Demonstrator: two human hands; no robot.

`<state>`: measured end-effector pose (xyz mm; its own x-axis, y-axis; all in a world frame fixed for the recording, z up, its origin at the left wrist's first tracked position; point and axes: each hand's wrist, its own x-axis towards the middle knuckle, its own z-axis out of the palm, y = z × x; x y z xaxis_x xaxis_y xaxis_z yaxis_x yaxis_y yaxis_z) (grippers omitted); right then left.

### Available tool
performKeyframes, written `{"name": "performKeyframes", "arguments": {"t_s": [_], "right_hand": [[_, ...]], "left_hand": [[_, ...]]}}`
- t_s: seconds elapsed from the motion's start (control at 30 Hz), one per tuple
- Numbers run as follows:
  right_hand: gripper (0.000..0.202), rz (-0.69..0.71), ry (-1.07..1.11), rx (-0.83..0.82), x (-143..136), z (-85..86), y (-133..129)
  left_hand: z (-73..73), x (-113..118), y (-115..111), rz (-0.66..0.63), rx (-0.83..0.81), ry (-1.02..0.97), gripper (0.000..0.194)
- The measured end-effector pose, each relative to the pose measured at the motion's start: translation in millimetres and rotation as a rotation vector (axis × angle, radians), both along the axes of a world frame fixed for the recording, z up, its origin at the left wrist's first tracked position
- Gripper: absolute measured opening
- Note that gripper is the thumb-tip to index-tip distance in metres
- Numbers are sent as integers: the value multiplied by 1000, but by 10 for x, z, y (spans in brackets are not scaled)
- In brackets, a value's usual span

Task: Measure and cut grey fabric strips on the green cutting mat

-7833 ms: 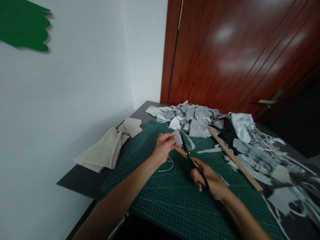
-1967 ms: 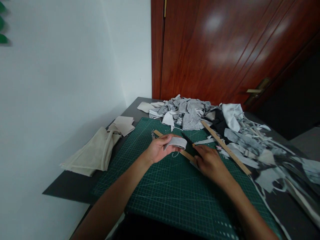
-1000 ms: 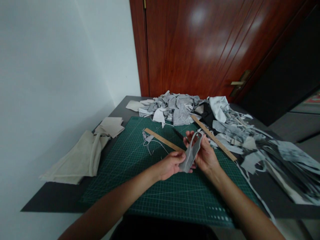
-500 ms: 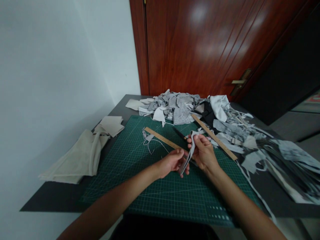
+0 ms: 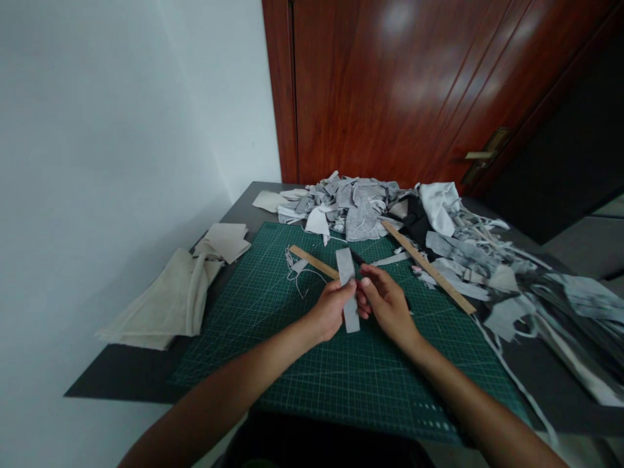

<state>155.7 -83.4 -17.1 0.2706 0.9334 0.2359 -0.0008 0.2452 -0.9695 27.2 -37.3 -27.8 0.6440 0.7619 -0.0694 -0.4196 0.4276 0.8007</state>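
Head view. Clock directions are taken from the centre of the strip, with 12 o'clock at the top of the frame.

The grey strip (image 5: 348, 292) is held above the cutting mat (image 5: 341, 390), near its middle. Its long axis runs almost along the 12-to-6 line. The upper end points slightly to the 11 o'clock side of 12; the lower end points slightly to the 5 o'clock side of 6. The broad face is turned toward the camera.

The left hand (image 5: 330, 312), at 8 o'clock, pinches the strip near mid-length, thumb on the broad face. The right hand (image 5: 390, 309), between 3 and 4 o'clock, has its fingers curled at the strip's right edge; whether they grip it cannot be told, as the contact area is small and dim.

A dark blade (image 5: 357, 258) shows at 1 o'clock, partly hidden behind the hands. The left slat (image 5: 314, 262) lies at 10 o'clock, with thread (image 5: 296, 274) beside it. The right slat (image 5: 429, 268) lies between 2 and 3 o'clock; its axis runs from 10 to 4. Scraps (image 5: 358, 205) are heaped at 12 o'clock. Cream cloth (image 5: 166, 309) lies at 9 o'clock.
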Motion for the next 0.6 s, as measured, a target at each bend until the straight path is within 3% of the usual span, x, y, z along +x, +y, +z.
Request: {"name": "performKeyframes", "arguments": {"t_s": [0.13,0.3,0.43,0.6], "right_hand": [[36,49,13,-28,-51,6,-22],[51,128,183,-128,-156,-43,-54],[42,200,280,-194,-225,-75,-65],[35,99,196,-85,-203,-66,-27]], "left_hand": [[145,-71,110,197,-57,-165,34],[246,-133,205,289,-84,-282,25],[277,-135,210,313,-163,-312,20],[292,-143,172,247,-255,-350,21]]}}
